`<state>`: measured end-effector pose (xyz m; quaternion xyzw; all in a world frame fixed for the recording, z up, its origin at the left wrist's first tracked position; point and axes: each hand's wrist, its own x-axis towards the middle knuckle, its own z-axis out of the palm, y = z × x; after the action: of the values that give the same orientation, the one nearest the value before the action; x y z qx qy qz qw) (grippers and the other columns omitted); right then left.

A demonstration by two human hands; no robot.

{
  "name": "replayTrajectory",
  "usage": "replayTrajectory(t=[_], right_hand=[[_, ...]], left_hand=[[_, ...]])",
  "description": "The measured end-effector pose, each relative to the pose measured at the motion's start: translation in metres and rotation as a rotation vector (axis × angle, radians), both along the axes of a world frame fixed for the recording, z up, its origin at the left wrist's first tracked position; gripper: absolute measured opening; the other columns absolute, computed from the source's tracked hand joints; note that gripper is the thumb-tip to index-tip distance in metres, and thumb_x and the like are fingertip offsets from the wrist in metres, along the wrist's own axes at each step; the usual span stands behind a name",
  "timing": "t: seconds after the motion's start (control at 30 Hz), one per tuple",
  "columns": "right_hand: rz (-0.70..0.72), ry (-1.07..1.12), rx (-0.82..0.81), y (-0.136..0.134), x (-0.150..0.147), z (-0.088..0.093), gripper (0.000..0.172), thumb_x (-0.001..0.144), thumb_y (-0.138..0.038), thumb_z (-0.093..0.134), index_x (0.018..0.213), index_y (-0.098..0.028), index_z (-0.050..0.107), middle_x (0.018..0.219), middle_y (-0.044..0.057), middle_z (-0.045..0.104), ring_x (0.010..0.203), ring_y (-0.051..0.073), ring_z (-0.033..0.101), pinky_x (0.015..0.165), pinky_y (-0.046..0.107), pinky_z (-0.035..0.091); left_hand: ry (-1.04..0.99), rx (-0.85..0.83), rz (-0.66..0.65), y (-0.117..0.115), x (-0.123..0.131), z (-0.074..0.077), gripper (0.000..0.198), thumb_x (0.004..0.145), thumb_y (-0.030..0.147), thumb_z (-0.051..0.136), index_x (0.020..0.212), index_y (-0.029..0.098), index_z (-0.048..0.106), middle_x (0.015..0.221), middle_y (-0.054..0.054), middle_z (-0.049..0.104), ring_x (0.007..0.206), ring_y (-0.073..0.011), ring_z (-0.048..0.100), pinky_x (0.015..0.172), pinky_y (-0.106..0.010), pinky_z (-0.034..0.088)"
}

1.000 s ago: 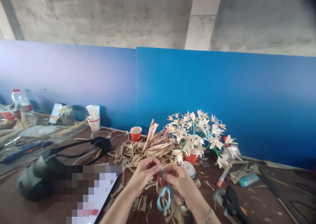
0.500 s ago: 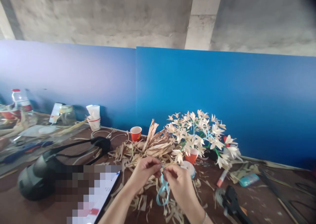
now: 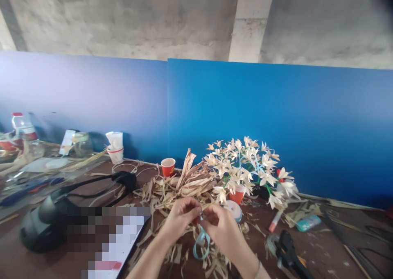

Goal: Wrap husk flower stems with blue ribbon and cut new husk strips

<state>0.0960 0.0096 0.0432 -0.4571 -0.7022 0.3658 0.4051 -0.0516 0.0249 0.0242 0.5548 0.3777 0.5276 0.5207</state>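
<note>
My left hand (image 3: 181, 215) and my right hand (image 3: 222, 230) meet low in the middle of the view, fingertips pinched together on a small piece where a light blue ribbon (image 3: 201, 246) hangs down in a loop. Both hands hover above a heap of dry corn husks (image 3: 179, 184) on the brown table (image 3: 337, 250). Just behind them a bunch of cream husk flowers (image 3: 245, 166) stands in a red paper cup (image 3: 237, 196).
A second red cup (image 3: 168, 166) and stacked white cups (image 3: 116, 147) stand near the blue wall. A black headset (image 3: 46, 219) and a blurred tablet lie at the left. A white tape roll (image 3: 233, 208), glue stick (image 3: 274, 221) and black pliers (image 3: 288, 252) lie to the right.
The hands stayed pinched together and shifted slightly; the ribbon loop swung a little under them. The view tilted a bit.
</note>
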Motion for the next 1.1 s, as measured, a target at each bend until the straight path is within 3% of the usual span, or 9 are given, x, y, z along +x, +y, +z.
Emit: replayTrajectory(t=[0.1,0.3,0.47,0.6,0.73,0.93,1.1], right_hand=[[-0.147,-0.241,0.205,-0.002,-0.002,0.000,0.007,0.072,-0.021,0.054,0.076,-0.020,0.060,0.070,0.002,0.066,0.064,0.016,0.059,0.059,0.023,0.038],[-0.175,-0.435,0.320,-0.002,0.002,-0.001,0.015,0.078,-0.015,0.047,0.068,-0.020,0.057,0.064,0.001,0.065,0.057,0.013,0.058,0.053,0.020,0.033],[-0.232,-0.517,0.450,-0.005,0.001,-0.004,0.019,0.082,-0.014,0.042,0.070,-0.019,0.055,0.062,0.001,0.062,0.057,0.013,0.056,0.052,0.021,0.029],[-0.268,-0.540,0.501,-0.004,-0.001,-0.008,0.018,0.083,-0.015,0.041,0.070,-0.019,0.054,0.062,0.000,0.061,0.057,0.013,0.055,0.053,0.022,0.027],[-0.272,-0.539,0.526,-0.002,-0.001,-0.012,0.019,0.083,-0.015,0.040,0.071,-0.019,0.054,0.062,0.000,0.060,0.058,0.013,0.055,0.054,0.022,0.027],[-0.221,-0.409,0.424,-0.002,-0.001,-0.007,0.020,0.084,-0.019,0.039,0.074,-0.018,0.056,0.064,0.002,0.062,0.058,0.014,0.055,0.055,0.022,0.030],[-0.019,-0.020,0.090,-0.001,-0.001,0.003,0.020,0.079,-0.025,0.047,0.065,-0.016,0.058,0.061,0.002,0.061,0.057,0.013,0.054,0.055,0.021,0.036]], left_hand=[[0.051,0.043,0.043,0.003,0.001,-0.005,0.021,0.071,0.032,0.060,0.066,0.013,0.055,0.050,0.003,0.051,0.046,-0.0089,0.045,0.047,-0.021,0.035],[0.112,0.070,0.051,0.004,0.002,-0.004,0.021,0.070,0.032,0.060,0.065,0.013,0.056,0.051,0.002,0.053,0.047,-0.0085,0.044,0.046,-0.020,0.034],[0.047,-0.060,-0.002,0.006,-0.001,-0.004,0.024,0.061,0.033,0.069,0.068,0.012,0.060,0.053,0.001,0.058,0.048,-0.0102,0.051,0.050,-0.022,0.041],[-0.046,-0.181,-0.009,0.005,0.000,-0.007,0.027,0.061,0.038,0.068,0.066,0.013,0.059,0.044,0.002,0.055,0.038,-0.0090,0.048,0.041,-0.020,0.037],[-0.168,-0.259,-0.011,0.003,0.002,-0.007,0.026,0.061,0.035,0.070,0.067,0.014,0.056,0.050,0.002,0.059,0.044,-0.0090,0.053,0.043,-0.017,0.038],[-0.086,-0.091,0.039,0.005,0.001,-0.004,0.023,0.063,0.032,0.069,0.064,0.011,0.060,0.049,0.000,0.059,0.046,-0.0098,0.052,0.049,-0.020,0.041],[-0.185,-0.121,0.013,0.006,-0.002,-0.007,0.019,0.063,0.028,0.070,0.064,0.012,0.060,0.050,0.001,0.059,0.045,-0.0083,0.051,0.048,-0.019,0.039]])
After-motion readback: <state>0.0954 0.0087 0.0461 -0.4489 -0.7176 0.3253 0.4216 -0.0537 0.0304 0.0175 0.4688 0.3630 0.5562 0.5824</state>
